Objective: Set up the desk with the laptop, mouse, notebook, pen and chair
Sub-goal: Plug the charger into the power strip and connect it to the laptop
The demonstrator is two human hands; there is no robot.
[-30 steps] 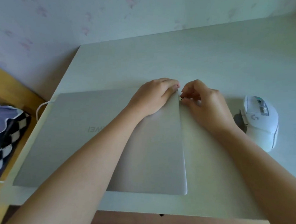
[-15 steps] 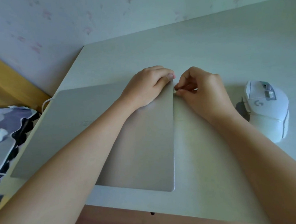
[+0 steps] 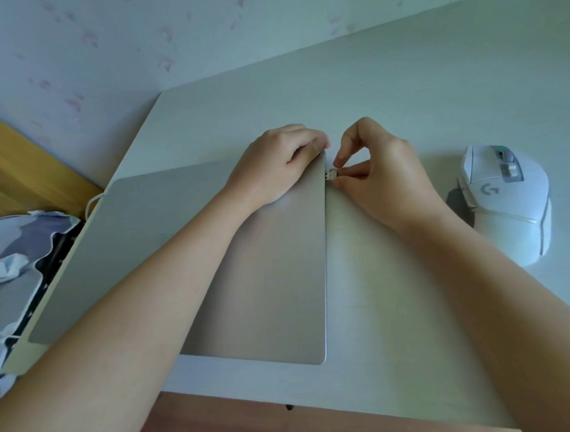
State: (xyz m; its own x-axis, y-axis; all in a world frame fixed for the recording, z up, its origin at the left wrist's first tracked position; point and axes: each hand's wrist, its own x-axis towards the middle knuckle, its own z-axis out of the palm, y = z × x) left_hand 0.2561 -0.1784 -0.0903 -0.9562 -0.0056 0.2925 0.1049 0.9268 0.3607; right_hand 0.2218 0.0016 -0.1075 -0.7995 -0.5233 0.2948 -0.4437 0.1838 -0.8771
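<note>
**USB receiver pinched at the laptop's right edge**

The white desk (image 3: 402, 85) spreads out on every side of the grip, its far edge meeting a pale wall with faint pink marks (image 3: 100, 60) well beyond the hands. The closed silver laptop (image 3: 273, 266) lies flat on the desk, stretching away to the left of the grip and toward the person; its right edge runs just beside the pinching fingertips.

Both forearms reach in from the near side, bare, and angle toward each other so the hands almost meet at the laptop's far right corner. The left hand (image 3: 274, 169) rests palm down on the lid immediately left of the grip, its fingers bent over the far corner and edge, pressing on the laptop rather than wrapping it. The right hand (image 3: 384, 173) sits on the desk with the wrist low and the knuckles arched up. Its thumb and a lower finger close narrowly on a small USB receiver (image 3: 331, 174), while the index finger curves above it, leaving an open loop. The receiver's metal end points left and sits right at the laptop's side edge; whether it is in a port cannot be told.

Well to the right of the grip, past the right wrist, a white wireless mouse (image 3: 510, 205) lies on the desk, apart from both hands. Far to the left, off the desk's edge, lie a patterned fabric bag (image 3: 19, 252) and a thin white cable (image 3: 92, 202).
</note>
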